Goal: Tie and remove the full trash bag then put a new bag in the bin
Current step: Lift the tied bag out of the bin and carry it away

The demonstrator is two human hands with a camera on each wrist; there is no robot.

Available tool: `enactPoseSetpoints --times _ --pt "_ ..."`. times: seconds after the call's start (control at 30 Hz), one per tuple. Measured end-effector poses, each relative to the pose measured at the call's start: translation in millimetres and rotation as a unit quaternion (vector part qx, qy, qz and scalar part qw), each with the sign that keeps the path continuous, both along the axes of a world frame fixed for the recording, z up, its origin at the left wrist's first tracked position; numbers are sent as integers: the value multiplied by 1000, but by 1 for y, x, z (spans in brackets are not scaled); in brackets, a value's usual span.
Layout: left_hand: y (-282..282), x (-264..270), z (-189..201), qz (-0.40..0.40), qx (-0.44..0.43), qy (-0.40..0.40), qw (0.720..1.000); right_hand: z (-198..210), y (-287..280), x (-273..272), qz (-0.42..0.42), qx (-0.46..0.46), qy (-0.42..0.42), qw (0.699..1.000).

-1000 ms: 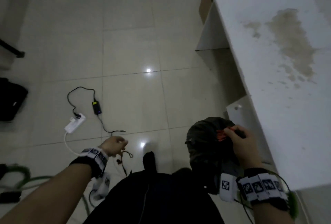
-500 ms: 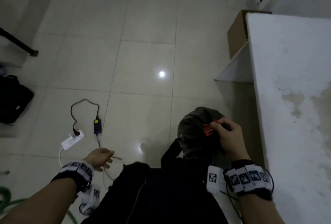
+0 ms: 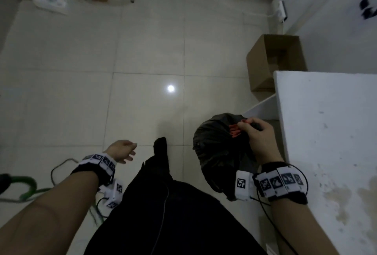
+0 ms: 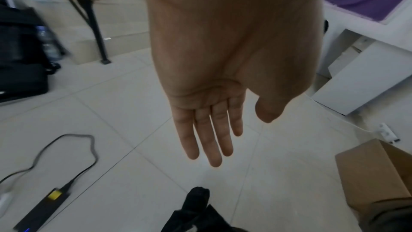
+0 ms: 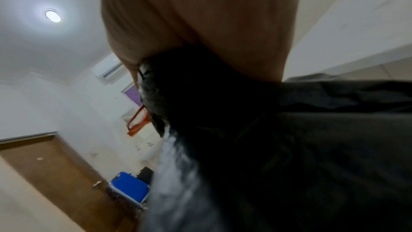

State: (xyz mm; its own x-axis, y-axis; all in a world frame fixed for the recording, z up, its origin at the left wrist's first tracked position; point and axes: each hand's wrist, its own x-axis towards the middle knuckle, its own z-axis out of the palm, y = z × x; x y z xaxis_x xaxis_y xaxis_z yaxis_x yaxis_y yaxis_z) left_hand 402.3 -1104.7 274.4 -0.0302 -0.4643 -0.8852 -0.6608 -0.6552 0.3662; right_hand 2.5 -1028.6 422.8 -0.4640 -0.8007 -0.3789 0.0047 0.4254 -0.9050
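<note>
The black trash bag (image 3: 220, 152) still hangs beside the white counter (image 3: 326, 132), its gathered top clenched in the right hand (image 3: 258, 138) grip. The left hand (image 3: 122, 151) has gone slack-fingered, empty, over the floor (image 3: 142, 50).

Both forearms are bare. Each wrist wears a black band (image 3: 285, 193) faced with white tiles printed with black square markers, and a white camera block (image 3: 242, 185) beside it trailing a thin black cable. Lower centre, dark clothing (image 3: 173, 214), possibly black trousers.
</note>
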Motion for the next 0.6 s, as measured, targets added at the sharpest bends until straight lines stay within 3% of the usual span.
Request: enactPoseSetpoints --times 0.23,0.47,0.6 --pt "-194 -75 14 -113 -32 16 993 11 -128 -47 -93 -9 8 996" --pt "-309 -142 -4 -184 0 -32 982 -1 -248 -126 -167 -42 -41 984" --pt "-366 -188 5 -191 18 -62 979 1 -312 -180 -162 -25 -71 984"
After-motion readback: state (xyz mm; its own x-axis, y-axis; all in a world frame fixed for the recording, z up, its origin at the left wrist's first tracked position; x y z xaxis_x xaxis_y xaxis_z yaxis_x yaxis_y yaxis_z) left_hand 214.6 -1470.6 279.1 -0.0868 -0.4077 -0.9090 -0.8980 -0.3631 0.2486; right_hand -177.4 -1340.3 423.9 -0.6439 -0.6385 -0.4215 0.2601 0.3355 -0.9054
